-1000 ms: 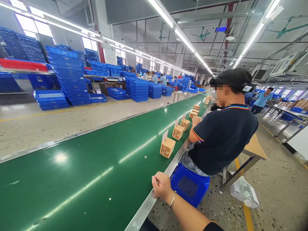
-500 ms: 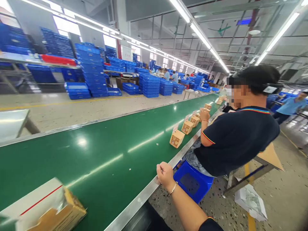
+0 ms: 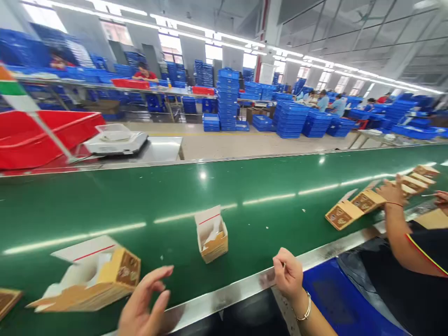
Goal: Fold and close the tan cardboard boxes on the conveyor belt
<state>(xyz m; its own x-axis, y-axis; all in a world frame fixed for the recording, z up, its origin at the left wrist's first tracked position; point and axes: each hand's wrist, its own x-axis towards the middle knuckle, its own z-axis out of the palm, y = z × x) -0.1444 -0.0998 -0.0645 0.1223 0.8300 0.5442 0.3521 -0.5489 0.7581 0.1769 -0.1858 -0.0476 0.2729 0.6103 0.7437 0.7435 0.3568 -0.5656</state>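
Observation:
My left hand [image 3: 145, 303] is at the lower left, over the near side of the green conveyor belt [image 3: 245, 186]. Its thumb and fingers are apart with nothing between them. Just left of it lies an open cardboard box [image 3: 128, 270], lid flap up, with white material inside. A smaller-looking open box [image 3: 215, 249] stands mid-belt between my hands, its white flap marked by a red line. My right hand [image 3: 289, 275], with a bracelet at the wrist, is curled into a fist above the belt's metal edge [image 3: 217, 298]. Whatever the fist may hold is hidden.
At right, a co-worker's hand [image 3: 392, 191] touches a row of boxes [image 3: 345, 214] on the belt. A blue stool [image 3: 325, 294] stands beside my right arm. Beyond the belt are a red bin [image 3: 45, 135], a white scale [image 3: 117, 140] and stacked blue crates [image 3: 227, 100].
My view has swung left. My left hand has come into view beside the larger-looking box, and another open box now shows mid-belt. My right hand stays curled.

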